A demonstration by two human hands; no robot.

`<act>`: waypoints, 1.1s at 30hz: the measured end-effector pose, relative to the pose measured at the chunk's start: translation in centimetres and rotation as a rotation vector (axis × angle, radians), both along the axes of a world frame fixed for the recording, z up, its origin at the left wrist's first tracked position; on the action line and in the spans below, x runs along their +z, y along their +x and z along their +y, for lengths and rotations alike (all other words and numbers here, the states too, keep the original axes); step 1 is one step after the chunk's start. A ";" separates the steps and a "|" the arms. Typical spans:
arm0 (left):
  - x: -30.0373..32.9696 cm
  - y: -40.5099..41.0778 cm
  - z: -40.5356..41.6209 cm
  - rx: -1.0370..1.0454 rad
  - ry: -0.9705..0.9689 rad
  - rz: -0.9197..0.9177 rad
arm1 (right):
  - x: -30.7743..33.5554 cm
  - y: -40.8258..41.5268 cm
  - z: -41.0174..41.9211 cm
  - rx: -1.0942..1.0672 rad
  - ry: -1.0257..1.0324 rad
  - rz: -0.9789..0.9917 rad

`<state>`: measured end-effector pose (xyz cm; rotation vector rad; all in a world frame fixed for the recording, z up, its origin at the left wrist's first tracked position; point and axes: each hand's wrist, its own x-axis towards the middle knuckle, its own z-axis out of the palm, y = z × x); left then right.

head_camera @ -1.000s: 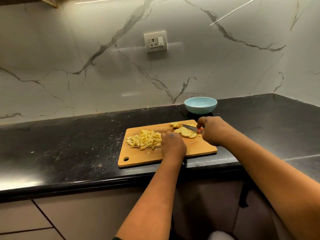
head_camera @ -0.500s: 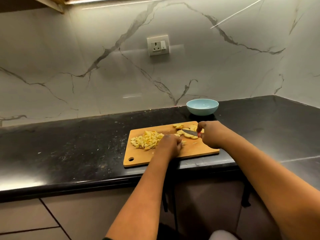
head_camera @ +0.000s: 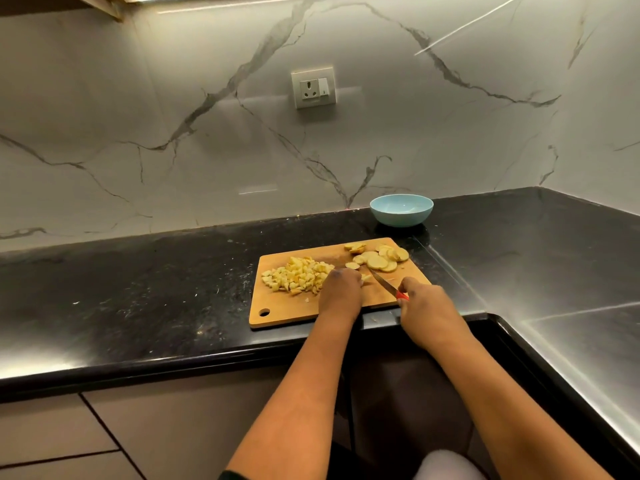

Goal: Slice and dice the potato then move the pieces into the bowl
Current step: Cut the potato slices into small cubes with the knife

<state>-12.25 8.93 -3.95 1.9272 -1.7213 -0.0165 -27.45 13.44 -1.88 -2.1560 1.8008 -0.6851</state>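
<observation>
Marble-veined wall [head_camera: 450,140] with a socket [head_camera: 313,87] rises behind a black table [head_camera: 138,292], and a wooden board [head_camera: 287,311] lies near the front edge of that table. On the board's left part sits a heap of dice [head_camera: 294,278]; at its far right corner lie round slices [head_camera: 379,259], overlapping one another. Left hand [head_camera: 341,294] rests on the board just right of the dice, fingers curled down over a small potato piece; whether it grips that piece I cannot tell. Right hand [head_camera: 427,313] grips the red handle of a knife [head_camera: 382,282], whose blade points up-left toward the slices, its tip close to them. Both hands are apart, the blade between them. Beyond the board's far right corner stands a light blue bowl [head_camera: 401,211] on the table, apart from the board, no potato visible in it.
</observation>
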 end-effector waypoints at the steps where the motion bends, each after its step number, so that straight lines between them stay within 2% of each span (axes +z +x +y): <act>1: 0.1 0.2 -0.1 -0.027 0.009 0.015 | 0.0 0.2 0.0 0.005 0.007 0.012; 9: 1.1 2.4 -0.5 -0.199 0.086 0.040 | 0.1 1.5 0.9 -0.005 -0.031 0.042; 24: 0.1 1.3 -0.9 -0.074 -0.048 0.005 | -0.5 3.0 1.3 0.057 -0.065 -0.022; 29: 0.1 1.4 -1.2 -0.075 -0.033 0.039 | 1.5 3.3 -0.2 0.077 0.064 0.070; 33: -0.2 1.6 -0.9 -0.062 -0.066 0.092 | 4.3 1.8 -0.3 0.075 0.175 0.272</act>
